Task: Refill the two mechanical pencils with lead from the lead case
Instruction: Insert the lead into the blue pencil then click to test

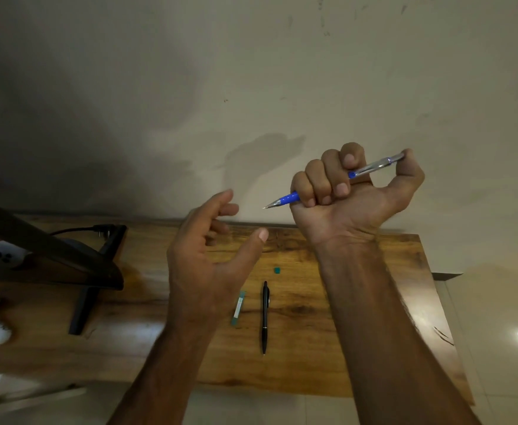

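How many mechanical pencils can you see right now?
2. The blue pencil is gripped in the right hand, raised above the table; the black pencil lies on the table beside the lead case. None seems hidden.

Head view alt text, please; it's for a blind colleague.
The right hand grips a blue mechanical pencil in its fist, thumb on the top end, above a wooden table. The left hand hovers open beside it; a black pencil, a teal lead case and a small teal piece lie below.
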